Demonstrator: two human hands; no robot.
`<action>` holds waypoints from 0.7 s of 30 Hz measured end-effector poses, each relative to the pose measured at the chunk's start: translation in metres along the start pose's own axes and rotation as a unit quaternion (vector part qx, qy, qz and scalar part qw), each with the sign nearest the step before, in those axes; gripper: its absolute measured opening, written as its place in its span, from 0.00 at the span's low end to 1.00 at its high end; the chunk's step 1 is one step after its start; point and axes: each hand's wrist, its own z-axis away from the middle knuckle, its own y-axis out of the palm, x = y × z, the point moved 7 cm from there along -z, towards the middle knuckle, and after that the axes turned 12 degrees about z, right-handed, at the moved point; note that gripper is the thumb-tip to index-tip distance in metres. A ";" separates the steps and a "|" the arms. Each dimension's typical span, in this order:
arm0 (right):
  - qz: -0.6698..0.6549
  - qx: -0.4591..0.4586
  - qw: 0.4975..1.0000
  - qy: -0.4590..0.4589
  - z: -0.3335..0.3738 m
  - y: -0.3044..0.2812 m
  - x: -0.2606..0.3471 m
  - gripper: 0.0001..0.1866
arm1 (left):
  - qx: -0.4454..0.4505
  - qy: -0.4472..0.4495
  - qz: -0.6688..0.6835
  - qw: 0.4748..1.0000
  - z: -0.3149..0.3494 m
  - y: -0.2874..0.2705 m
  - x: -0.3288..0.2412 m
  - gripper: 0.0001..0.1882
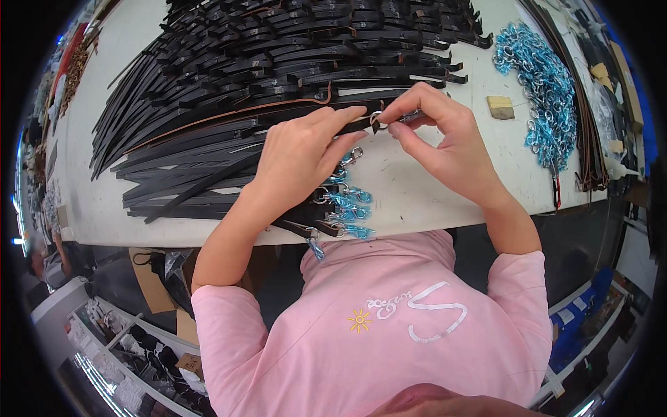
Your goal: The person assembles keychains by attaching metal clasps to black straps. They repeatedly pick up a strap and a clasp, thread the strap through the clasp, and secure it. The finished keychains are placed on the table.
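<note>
White tabletop [431, 187] is stretching across the view, crowded with a wide heap of black straps [278, 62]. Both hands are meeting near its middle: the left hand [306, 149] is pressing a black strap [347, 127] flat, fingers closed along it, while the right hand [438, 135] is pinching a small metal ring [376, 119] at the strap's end. Just below, finished straps with blue-wrapped clasps [344, 208] are lying at the tabletop edge. A pile of blue-wrapped clasps [542, 83] is sitting well to the right, beside a tan block [500, 106].
</note>
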 end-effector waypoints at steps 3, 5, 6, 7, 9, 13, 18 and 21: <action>-0.153 0.044 0.981 0.109 0.002 0.006 -0.017 0.08 | -0.008 0.015 0.052 0.998 -0.001 -0.004 0.000 0.18; -0.227 0.080 0.961 0.132 0.003 0.011 -0.019 0.09 | -0.030 0.005 0.078 0.997 -0.002 -0.005 -0.005 0.19; -0.239 0.091 0.958 0.130 0.004 0.015 -0.022 0.09 | -0.061 0.017 0.103 0.993 -0.002 -0.005 -0.009 0.19; -0.251 0.101 0.954 0.128 0.005 0.018 -0.023 0.09 | -0.092 0.029 0.128 0.987 -0.002 -0.006 -0.012 0.20; -0.278 0.104 0.946 0.130 0.004 0.021 -0.024 0.09 | -0.078 0.046 0.101 0.991 -0.001 -0.005 -0.009 0.20; -0.341 0.111 0.919 0.163 0.002 0.020 -0.028 0.09 | -0.076 0.035 0.121 0.989 -0.002 -0.006 -0.007 0.18; -0.329 0.115 0.918 0.188 0.003 0.017 -0.030 0.11 | -0.062 -0.026 0.186 0.980 -0.002 -0.003 0.004 0.17; -0.326 0.111 0.922 0.178 0.003 0.016 -0.029 0.11 | -0.062 -0.040 0.215 0.974 -0.003 -0.001 0.006 0.17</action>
